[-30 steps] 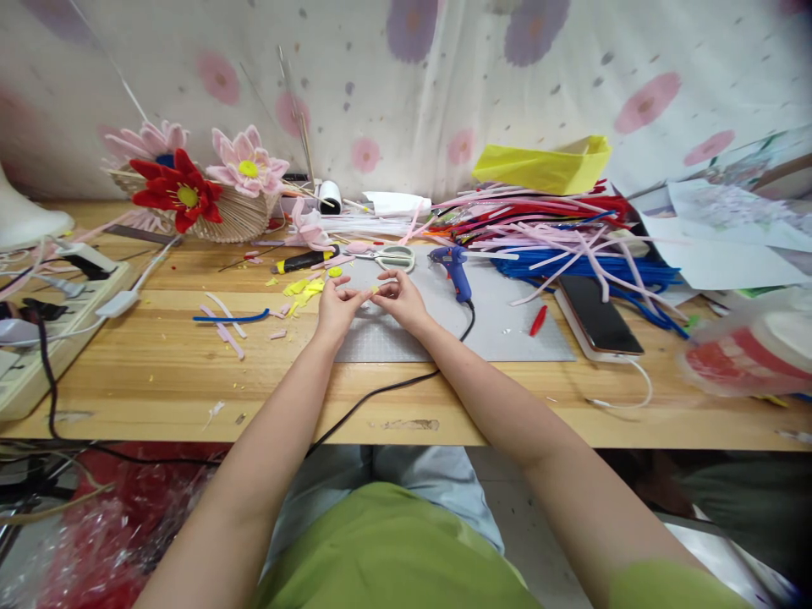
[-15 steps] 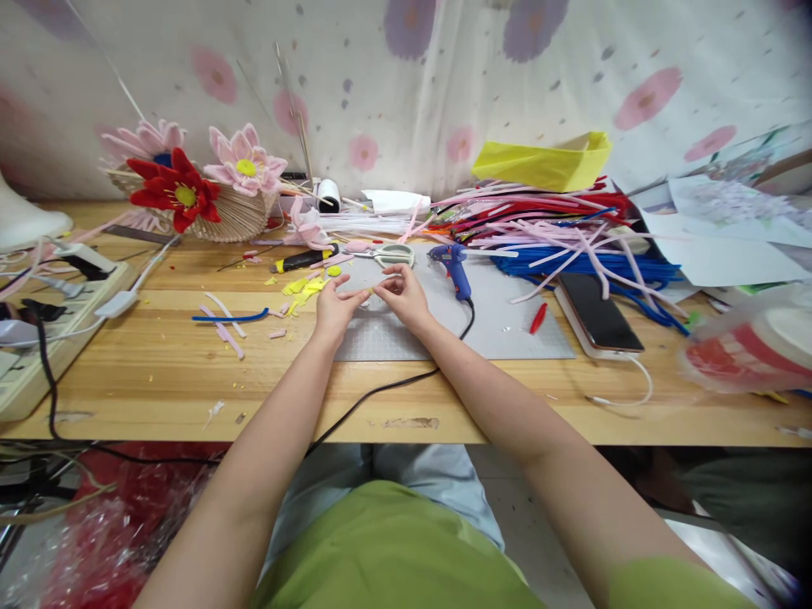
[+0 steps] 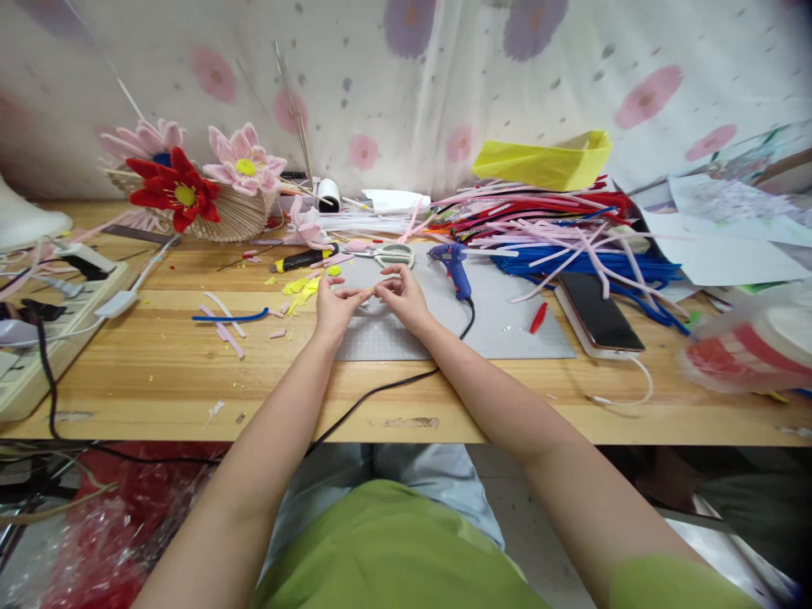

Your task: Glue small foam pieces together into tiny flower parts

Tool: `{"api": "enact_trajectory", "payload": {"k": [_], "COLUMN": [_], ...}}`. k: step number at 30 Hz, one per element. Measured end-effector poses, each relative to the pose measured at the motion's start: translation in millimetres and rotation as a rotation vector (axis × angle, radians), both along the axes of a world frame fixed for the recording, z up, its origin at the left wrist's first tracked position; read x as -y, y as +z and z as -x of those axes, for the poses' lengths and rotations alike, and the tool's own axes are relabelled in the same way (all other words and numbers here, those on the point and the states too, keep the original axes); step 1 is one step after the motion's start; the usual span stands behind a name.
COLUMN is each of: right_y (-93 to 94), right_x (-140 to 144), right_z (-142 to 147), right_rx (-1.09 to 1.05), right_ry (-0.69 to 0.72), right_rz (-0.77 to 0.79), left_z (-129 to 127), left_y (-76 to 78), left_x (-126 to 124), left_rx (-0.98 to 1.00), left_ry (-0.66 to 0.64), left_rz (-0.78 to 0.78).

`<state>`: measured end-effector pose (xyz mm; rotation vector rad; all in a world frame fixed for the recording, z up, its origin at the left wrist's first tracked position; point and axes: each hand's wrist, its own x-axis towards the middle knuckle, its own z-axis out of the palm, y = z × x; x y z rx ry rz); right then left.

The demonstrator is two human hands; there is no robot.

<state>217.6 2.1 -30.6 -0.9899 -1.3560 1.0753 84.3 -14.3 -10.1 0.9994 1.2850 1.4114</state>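
Pinched at the meeting fingertips of the left hand (image 3: 335, 306) and the right hand (image 3: 406, 300), above the grey mat (image 3: 507, 338) on the wooden table (image 3: 158, 372): a small yellow bit (image 3: 371, 291), mostly hidden by the fingers and too tiny to make out in shape. On both sides a closed grip, thumb to forefinger on the bit, with no way to tell which hand bears more of the hold. Just left of the left hand, loose yellow scraps (image 3: 301, 292) and a round yellow piece (image 3: 333, 271); beyond the hands, scissors (image 3: 397, 255). Probably very light, soft and pliable, judging by the similar colour of the scraps; more likely to crush, bend or drop out of sight than to slip. Best taken by opposite edges, with the pads of thumb and forefinger and only slight pressure. Of brands, labels or writing, nothing legible: on the blue glue gun (image 3: 454, 269), no name large enough to read; on the dark-screened phone (image 3: 600, 313), no visible mark; on the red-patterned tub (image 3: 748, 347) near the right edge, only blur; on the mat, a faint grid without readable figures.
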Motion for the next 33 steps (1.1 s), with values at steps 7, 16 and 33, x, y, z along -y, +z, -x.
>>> {"api": "enact_trajectory", "payload": {"k": [7, 16, 33], "right_y": [3.7, 5.2, -2.2], "right_x": [1.5, 4.1, -3.0], "right_z": [0.4, 4.0, 1.9], "right_rx": [-0.039, -0.024, -0.079], "right_ry": [0.173, 0.158, 0.081], "right_rz": [0.036, 0.059, 0.077], "left_z": [-1.7, -2.4, -2.9], "left_y": [0.6, -2.5, 0.1], "left_x": [-1.0, -5.6, -3.3], "left_rx": [0.115, 0.199, 0.207], "left_ry": [-0.008, -0.021, -0.051], "left_rz": [0.028, 0.014, 0.046]}}
